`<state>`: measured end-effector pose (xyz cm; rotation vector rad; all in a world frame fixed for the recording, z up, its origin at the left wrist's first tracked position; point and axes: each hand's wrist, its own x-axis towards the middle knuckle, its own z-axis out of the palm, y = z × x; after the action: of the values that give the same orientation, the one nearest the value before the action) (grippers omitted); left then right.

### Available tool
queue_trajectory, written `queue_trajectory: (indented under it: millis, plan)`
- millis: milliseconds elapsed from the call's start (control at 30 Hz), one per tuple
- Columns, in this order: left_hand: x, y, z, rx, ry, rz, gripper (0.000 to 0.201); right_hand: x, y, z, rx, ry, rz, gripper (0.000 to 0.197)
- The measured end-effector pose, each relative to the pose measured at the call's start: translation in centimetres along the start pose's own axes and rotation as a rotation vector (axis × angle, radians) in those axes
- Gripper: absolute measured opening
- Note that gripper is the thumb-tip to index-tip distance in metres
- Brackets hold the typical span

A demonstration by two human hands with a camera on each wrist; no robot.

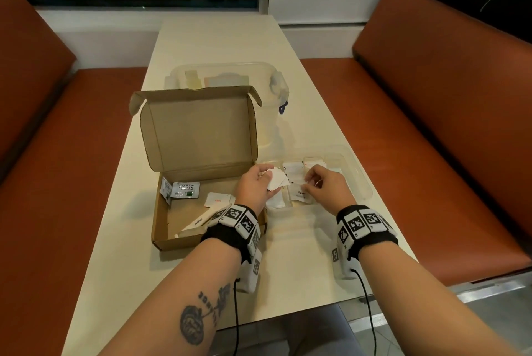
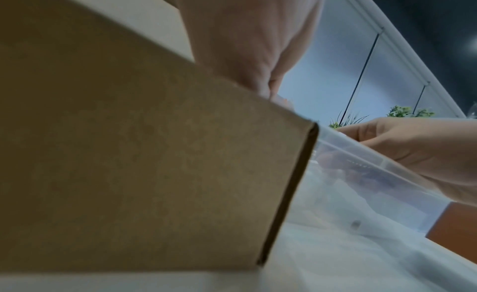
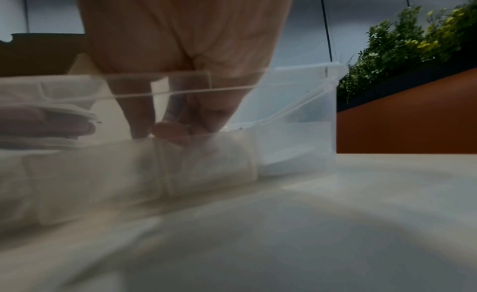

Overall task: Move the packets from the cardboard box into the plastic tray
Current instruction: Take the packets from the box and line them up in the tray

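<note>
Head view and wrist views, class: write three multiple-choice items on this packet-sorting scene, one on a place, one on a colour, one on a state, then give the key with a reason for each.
1. Where does the clear plastic tray stand relative to the brown cardboard box?
A. On the person's right of it
B. On the person's left of it
C. Inside it

2. What colour are the bench seats on both sides of the pale table?
A. Green
B. Reddish brown
C. Black

3. In what state is the cardboard box's lid?
A. Taped shut
B. Torn off
C. Open, standing up

Key:
1 A: the tray sits just past the box's right wall.
2 B: both cushions show a rust-brown cover.
3 C: the lid stands up behind the box, and the Stevia packet lies exposed inside.
</note>
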<state>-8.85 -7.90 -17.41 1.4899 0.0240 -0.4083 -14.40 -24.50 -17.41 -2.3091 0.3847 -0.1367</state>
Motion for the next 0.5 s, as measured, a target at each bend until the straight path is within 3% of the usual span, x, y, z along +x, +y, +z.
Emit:
queue_trajectory:
  millis: [367,500]
  plan:
    - [-0.32,0.17,-0.17,0.035,-0.014,0.012,0.017,-0.05,0.14,0.05,-0.014,-0.045,-0.001,0.024]
    - [-0.26,0.06,-0.17,0.018,-0.005,0.009,0.017,0.14,0.21,0.16,-0.057,-0.059,-0.018,0.017]
